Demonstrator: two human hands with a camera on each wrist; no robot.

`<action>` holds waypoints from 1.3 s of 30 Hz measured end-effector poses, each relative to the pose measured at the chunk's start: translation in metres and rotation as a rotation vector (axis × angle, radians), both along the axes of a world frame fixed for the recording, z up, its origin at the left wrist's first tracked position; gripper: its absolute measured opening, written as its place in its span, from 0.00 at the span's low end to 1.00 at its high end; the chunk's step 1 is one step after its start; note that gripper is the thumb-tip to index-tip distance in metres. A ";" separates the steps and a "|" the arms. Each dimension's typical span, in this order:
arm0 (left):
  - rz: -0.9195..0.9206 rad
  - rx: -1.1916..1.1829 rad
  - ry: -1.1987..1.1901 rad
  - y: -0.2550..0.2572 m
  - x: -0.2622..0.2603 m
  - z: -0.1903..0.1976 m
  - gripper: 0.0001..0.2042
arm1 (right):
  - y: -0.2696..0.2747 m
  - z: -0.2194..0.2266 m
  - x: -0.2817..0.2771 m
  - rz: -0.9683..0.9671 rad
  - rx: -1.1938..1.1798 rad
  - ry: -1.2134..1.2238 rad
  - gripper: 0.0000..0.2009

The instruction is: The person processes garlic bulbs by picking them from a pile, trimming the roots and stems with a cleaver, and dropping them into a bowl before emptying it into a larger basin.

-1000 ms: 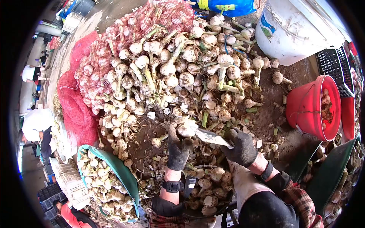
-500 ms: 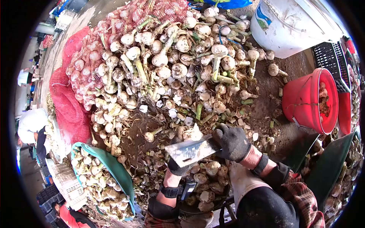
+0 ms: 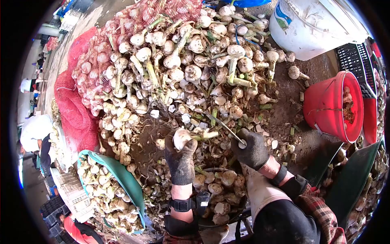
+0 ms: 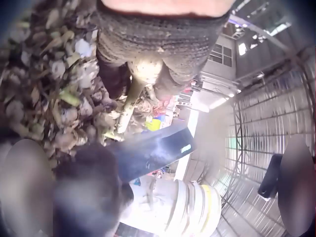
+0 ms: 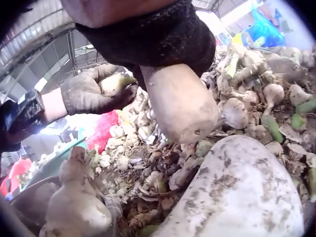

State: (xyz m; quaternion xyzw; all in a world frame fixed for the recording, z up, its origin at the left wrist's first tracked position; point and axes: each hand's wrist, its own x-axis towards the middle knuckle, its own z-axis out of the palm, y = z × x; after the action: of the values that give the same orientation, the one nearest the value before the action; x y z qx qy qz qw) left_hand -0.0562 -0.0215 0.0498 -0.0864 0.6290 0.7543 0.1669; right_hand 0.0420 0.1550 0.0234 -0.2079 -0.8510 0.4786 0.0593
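Observation:
In the head view my gloved left hand [image 3: 180,164] grips a garlic bulb [image 3: 181,139], its cut stem pointing right toward the blade. My gloved right hand [image 3: 252,151] holds a broad knife by its handle; the blade [image 3: 222,125] is seen nearly edge-on, slanting up and left. The left wrist view shows the wide flat knife blade [image 4: 153,153] apart from the stem. In the right wrist view the thick wooden knife handle [image 5: 180,103] sticks out of the right glove. Below the hands a basin holds trimmed garlic bulbs [image 3: 227,179].
A large heap of garlic with stems [image 3: 191,73] lies ahead, beside a red net sack [image 3: 77,114]. At right stand a red bucket [image 3: 325,105] and a white bucket [image 3: 302,40]. A green-rimmed container of garlic [image 3: 130,179] is at left. Peelings litter the ground.
The knife's broad blade, earlier across the left hand, has swung up and right, turning edge-on. The left hand has turned the bulb, so its stem now points right.

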 end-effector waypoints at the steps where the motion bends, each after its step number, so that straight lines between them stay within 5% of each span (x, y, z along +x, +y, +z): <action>1: 0.031 0.105 -0.036 -0.001 0.006 -0.007 0.19 | -0.003 0.004 -0.002 0.005 -0.024 -0.019 0.07; 6: 0.047 0.380 -0.240 0.019 0.035 0.001 0.14 | -0.006 0.013 -0.008 -0.037 -0.102 0.096 0.08; 8: -0.072 0.717 -0.353 0.016 0.039 0.002 0.17 | -0.007 -0.012 0.006 -0.003 -0.072 0.106 0.08; 10: -0.132 0.812 -0.450 0.003 0.053 -0.002 0.20 | -0.009 -0.044 0.017 -0.001 0.010 -0.046 0.09; 11: -0.208 0.806 -0.430 0.006 0.056 0.020 0.26 | -0.003 -0.047 0.024 -0.025 -0.167 0.016 0.09; 14: -1.277 0.136 -0.192 -0.037 0.016 0.025 0.33 | 0.010 -0.038 0.003 -0.150 0.194 0.068 0.09; 15: -1.504 -0.118 0.002 -0.047 0.013 0.019 0.35 | 0.016 -0.036 -0.007 -0.197 0.256 0.098 0.09; 19: -1.165 -0.364 -0.221 -0.065 0.011 0.017 0.25 | 0.034 -0.073 -0.033 -0.196 0.329 -0.129 0.14; 22: -0.786 -0.237 -0.074 -0.026 0.010 0.008 0.23 | 0.036 -0.078 -0.037 -0.128 0.205 -0.120 0.17; 24: -0.689 -0.408 0.187 -0.003 0.005 -0.020 0.22 | 0.031 -0.041 -0.036 -0.068 0.123 -0.007 0.15; 26: -0.714 -0.761 0.585 0.024 -0.002 -0.012 0.21 | 0.018 -0.005 -0.031 -0.013 -0.006 0.033 0.15; 28: -0.738 -0.531 0.350 0.032 0.000 -0.030 0.23 | 0.008 -0.011 -0.021 0.117 -0.028 0.272 0.18; 29: -0.775 -0.444 0.441 0.026 -0.002 -0.046 0.22 | 0.010 0.013 -0.019 0.191 -0.135 0.222 0.19; 30: -0.827 -0.407 0.231 0.022 -0.005 -0.041 0.21 | 0.011 0.016 -0.016 0.219 -0.191 0.187 0.18; 36: -0.748 -0.388 0.336 0.006 0.008 -0.008 0.20 | 0.012 0.023 0.002 0.212 0.015 0.085 0.19; 37: -0.880 -0.582 0.930 -0.004 0.009 -0.024 0.18 | 0.011 0.026 0.003 0.272 0.096 0.048 0.18; 39: -0.892 -0.676 0.945 -0.027 0.023 -0.043 0.18 | 0.011 0.030 0.005 0.377 0.203 0.025 0.16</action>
State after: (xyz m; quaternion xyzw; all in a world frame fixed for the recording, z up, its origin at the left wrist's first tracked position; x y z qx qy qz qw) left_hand -0.0333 -0.0480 0.0070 0.4658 0.8078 0.3360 0.1329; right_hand 0.0468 0.1662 0.0530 -0.0320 -0.9178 0.3959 0.0000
